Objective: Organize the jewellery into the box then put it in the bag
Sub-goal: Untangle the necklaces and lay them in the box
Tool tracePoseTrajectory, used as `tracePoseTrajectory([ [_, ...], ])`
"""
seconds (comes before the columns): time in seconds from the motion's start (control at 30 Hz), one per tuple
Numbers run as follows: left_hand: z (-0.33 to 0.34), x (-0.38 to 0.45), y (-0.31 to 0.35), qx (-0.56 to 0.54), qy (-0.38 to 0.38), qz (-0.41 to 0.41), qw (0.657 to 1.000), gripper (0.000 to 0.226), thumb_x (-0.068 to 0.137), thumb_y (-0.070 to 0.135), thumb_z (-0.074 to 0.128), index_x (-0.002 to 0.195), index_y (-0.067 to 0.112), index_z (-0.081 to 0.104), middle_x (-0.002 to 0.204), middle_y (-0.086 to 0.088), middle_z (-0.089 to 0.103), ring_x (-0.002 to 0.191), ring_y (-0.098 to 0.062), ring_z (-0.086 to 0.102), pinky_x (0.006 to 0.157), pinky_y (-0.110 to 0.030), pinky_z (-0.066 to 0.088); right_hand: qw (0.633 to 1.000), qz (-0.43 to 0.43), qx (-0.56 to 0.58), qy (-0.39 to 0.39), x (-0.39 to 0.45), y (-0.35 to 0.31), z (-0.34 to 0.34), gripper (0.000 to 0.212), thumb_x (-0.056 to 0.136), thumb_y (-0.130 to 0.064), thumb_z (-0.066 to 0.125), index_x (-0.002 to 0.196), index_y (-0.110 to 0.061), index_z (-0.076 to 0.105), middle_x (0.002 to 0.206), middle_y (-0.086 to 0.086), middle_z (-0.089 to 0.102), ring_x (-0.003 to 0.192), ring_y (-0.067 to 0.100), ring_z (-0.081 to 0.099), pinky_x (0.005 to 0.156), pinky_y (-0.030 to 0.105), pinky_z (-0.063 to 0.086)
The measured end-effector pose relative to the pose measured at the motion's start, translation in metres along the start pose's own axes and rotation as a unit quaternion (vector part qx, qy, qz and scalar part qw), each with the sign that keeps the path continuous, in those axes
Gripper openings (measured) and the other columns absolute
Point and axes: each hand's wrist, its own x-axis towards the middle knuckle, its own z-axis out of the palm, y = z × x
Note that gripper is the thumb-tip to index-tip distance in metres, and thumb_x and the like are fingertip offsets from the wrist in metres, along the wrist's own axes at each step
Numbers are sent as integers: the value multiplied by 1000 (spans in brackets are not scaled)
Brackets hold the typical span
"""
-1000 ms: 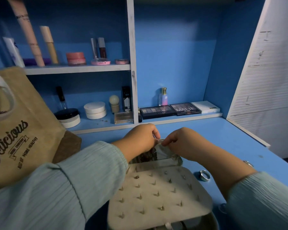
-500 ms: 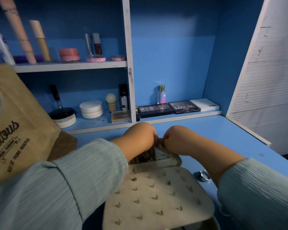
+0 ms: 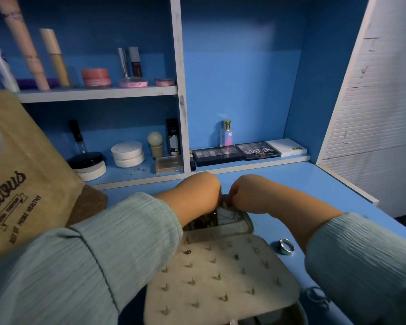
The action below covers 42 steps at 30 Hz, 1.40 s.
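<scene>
on the blue worktop (image 3: 291,184), your two hands meet over the open jewellery box (image 3: 232,221).

your left hand (image 3: 197,193) and right hand (image 3: 251,193) sit knuckle to knuckle at the far rim of the box, fingers curled down and pinching something small there; what it is you cannot tell. the box is pale grey, its far compartment holding a dark tangle of chains beside a whitish marbled patch. the near panel (image 3: 220,277) lies flat, studded with rows of small metal earrings. a silver ring (image 3: 286,246) lies on the worktop just right of the box, another ring (image 3: 317,299) nearer you. the brown bag (image 3: 21,184) stands at the left, well apart from the box.
</scene>
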Motion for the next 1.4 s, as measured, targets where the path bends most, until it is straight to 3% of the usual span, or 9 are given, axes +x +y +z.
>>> tracePoseTrajectory([
  [0.23, -5, -5, 3, -1, -36, -23, 999, 25, 90, 15, 49, 103, 12, 70, 90, -3, 57, 58, -14, 44, 52, -22, 36, 1000, -10, -7, -6, -9, 1, -2, 32, 95, -17, 43, 119, -5, 61, 123, 13, 59, 112, 25, 55, 94, 32, 46],
  [0.33, -8, -11, 5, -12, -52, -28, 998, 27, 92, 20, 50, 110, 15, 69, 106, -4, 64, 74, -17, 52, 62, -24, 42, 1000, -16, -6, 1, -15, 3, -3, 33, 93, -15, 44, 119, -4, 62, 124, 15, 59, 114, 28, 55, 94, 33, 46],
  [0.4, -13, -18, 7, -37, -58, -32, 997, 30, 93, 25, 49, 116, 16, 66, 112, -5, 63, 85, -19, 57, 72, -28, 47, 1000, -25, 9, 10, -18, 4, -4, 31, 92, -12, 45, 116, -5, 63, 120, 15, 60, 105, 27, 59, 82, 30, 49],
  [0.5, -20, -31, 8, -92, -68, -26, 993, 33, 96, 30, 48, 126, 21, 60, 121, -3, 60, 105, -21, 58, 88, -30, 48, 997, -42, 51, 37, -22, 8, -8, 23, 92, -14, 52, 109, -13, 68, 108, 8, 64, 72, 17, 55, 55, 20, 41],
  [0.7, -24, -46, 7, -177, -67, -16, 982, 31, 96, 20, 50, 123, 31, 60, 125, 3, 58, 109, -18, 55, 92, -28, 46, 998, -58, -28, 28, -28, 6, -10, 28, 93, -15, 48, 111, -26, 66, 113, 0, 61, 101, 22, 60, 84, 29, 49],
  [0.93, -19, -54, 7, -244, -43, -9, 969, 32, 92, 19, 55, 120, 34, 60, 119, 8, 58, 99, -14, 56, 85, -24, 47, 976, -90, -196, -10, -37, 4, -8, 35, 95, -10, 40, 121, -24, 59, 119, 6, 52, 115, 26, 41, 83, 27, 34],
  [1.07, -12, -59, 2, -226, -37, -12, 973, 28, 92, 22, 56, 116, 35, 63, 121, 7, 59, 104, -15, 57, 90, -29, 48, 974, -104, -197, -36, -43, -1, -12, 38, 95, -8, 38, 121, -28, 58, 122, 4, 51, 118, 25, 42, 80, 24, 26],
  [1.23, -1, -63, -1, -182, -38, -1, 983, 26, 92, 30, 56, 117, 37, 62, 123, 0, 49, 109, -20, 52, 93, -32, 46, 977, -100, -189, -6, -39, 2, -11, 40, 93, -4, 39, 123, -23, 56, 123, 5, 51, 118, 24, 40, 79, 23, 25],
  [1.4, 2, -65, -1, -167, -18, -18, 986, 24, 90, 38, 57, 113, 43, 59, 122, 1, 38, 117, -22, 41, 98, -36, 40, 978, -97, -183, -34, -38, 4, -6, 39, 91, -2, 36, 119, -15, 60, 123, 9, 55, 109, 24, 47, 83, 25, 30],
])
